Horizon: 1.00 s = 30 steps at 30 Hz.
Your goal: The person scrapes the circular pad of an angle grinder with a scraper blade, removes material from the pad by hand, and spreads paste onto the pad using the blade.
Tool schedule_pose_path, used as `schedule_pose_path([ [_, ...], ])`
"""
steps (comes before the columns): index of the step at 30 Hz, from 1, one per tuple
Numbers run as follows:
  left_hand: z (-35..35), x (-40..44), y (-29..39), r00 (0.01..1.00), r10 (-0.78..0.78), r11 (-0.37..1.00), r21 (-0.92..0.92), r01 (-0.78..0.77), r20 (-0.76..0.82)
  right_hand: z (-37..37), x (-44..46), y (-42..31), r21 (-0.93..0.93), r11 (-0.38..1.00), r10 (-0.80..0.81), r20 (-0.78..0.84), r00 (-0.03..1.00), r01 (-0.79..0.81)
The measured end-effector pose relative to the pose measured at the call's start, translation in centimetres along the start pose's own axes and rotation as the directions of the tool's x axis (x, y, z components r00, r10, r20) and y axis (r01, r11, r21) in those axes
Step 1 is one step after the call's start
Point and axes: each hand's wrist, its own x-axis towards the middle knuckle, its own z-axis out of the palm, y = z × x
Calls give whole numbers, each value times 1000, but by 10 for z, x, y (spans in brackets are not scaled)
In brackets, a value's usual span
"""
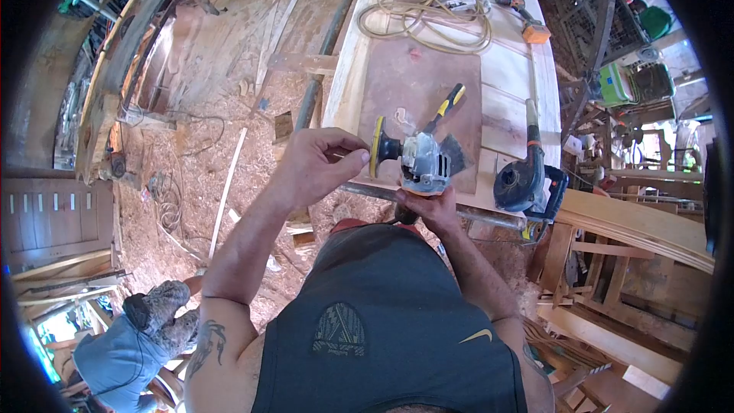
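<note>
My right hand [433, 209] is wrapped around the body of an angle grinder [425, 164], held near the front edge of the work table. A black and yellow side handle [447, 107] sticks out from its head. On the grinder's left side sits a round backing pad [378, 147] with a yellow edge, standing on edge. My left hand [325, 162] is at the pad's face with fingers curled and thumb and forefinger close together. Whether something thin is between those fingertips is hidden. Beneath the grinder lies a flat brown panel [382, 84] on the table.
A coiled cord [375, 27] and a cordless drill [516, 11] with an orange battery lie farther back on the wooden table [501, 76]. A blower [520, 183] rests at its right corner. Shavings [199, 157] cover the floor. Another person [126, 356] is bent over at lower left.
</note>
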Motion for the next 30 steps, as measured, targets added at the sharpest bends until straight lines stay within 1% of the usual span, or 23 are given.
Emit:
schedule_pose_path([
  [4, -1, -1, 6, 998, -62, 998, 22, 62, 10, -2, 0, 7, -10, 1000, 0, 2, 1000, 1],
  [7, -2, 0, 4, 998, -60, 998, 36, 59, 28, -2, -2, 7, -31, 999, 22, -3, 1000, -22],
  [9, -1, 0, 2, 997, -69, 998, 8, 69, 30, -4, -3, 8, -57, 998, 29, -1, 1000, -29],
  [13, 3, -3, 6, 995, -96, 995, 7, 96, 4, -2, -3, 7, -35, 999, -25, 3, 1000, 25],
  [15, 6, -1, 2, 997, -79, 997, 17, 79, -7, -1, -3, 7, -27, 999, -30, 2, 1000, 30],
  [18, 9, -2, -3, 997, -71, 996, 44, 72, -24, -4, -3, 14, -71, 997, -15, 23, 1000, 16],
  [24, 15, -4, -3, 996, -62, 993, 101, 69, -65, -2, -4, 14, -32, 999, -38, 13, 999, 39],
  [27, 18, -5, -3, 996, -38, 991, 123, 48, -77, -2, -6, 17, -67, 998, -14, -19, 1000, 12],
  [30, 20, -4, -5, 996, -16, 991, 128, 26, -83, -5, -7, 18, -21, 999, 35, -11, 999, -36],
])
